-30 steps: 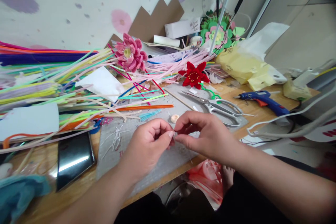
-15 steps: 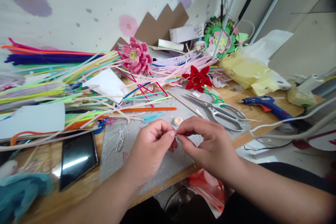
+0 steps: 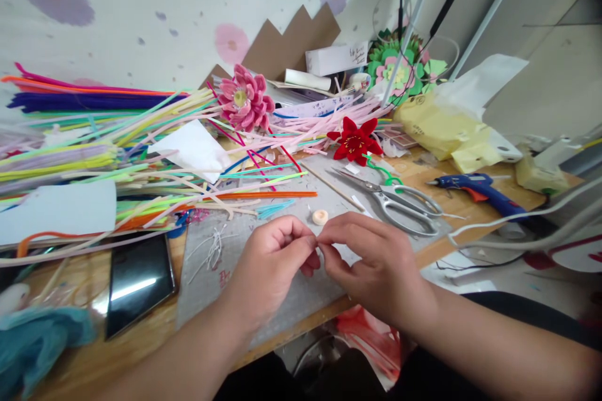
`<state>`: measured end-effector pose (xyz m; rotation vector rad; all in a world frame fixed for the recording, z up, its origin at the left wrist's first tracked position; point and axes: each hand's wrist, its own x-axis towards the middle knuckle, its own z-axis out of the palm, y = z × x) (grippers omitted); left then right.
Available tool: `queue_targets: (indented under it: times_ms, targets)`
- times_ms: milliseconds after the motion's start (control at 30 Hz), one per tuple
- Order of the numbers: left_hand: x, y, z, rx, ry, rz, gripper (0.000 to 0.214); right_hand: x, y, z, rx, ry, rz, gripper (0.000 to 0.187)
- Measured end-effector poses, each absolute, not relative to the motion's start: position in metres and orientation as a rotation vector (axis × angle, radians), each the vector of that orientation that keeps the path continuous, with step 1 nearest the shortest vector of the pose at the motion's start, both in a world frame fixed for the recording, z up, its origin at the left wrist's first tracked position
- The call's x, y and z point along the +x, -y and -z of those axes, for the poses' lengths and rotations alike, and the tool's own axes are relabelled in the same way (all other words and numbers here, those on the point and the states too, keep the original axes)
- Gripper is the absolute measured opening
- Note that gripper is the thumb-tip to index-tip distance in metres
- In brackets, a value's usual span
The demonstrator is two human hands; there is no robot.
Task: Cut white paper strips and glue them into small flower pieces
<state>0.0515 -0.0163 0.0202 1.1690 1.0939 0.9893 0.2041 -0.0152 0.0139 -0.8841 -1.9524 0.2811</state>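
My left hand and my right hand meet fingertip to fingertip above the grey cutting mat. Both pinch a tiny pale piece between thumb and forefinger; it is too small to name. A small cream ring lies on the mat just beyond my fingers. Silver scissors rest on the mat's right side, a little past my right hand.
A big heap of coloured pipe cleaners covers the left of the wooden table. A pink flower and a red flower lie behind. A blue glue gun is at right, a dark phone at left.
My hands stay pinched together and have shifted slightly right and down in the picture as the view tilted; the fingertips have closed tighter on the small piece.
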Motion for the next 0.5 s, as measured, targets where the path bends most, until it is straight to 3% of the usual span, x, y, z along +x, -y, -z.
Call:
queue_targets:
  times_ms: [200,500]
  targets:
    - [0.052,0.016,-0.023,1.018,-1.061,-0.972,0.015,0.21,0.015,-0.016,-0.787,2.139,0.036,0.016]
    - [0.05,0.016,-0.028,0.887,-1.012,-0.923,0.011,0.219,0.012,-0.017,-0.68,2.28,0.116,0.019]
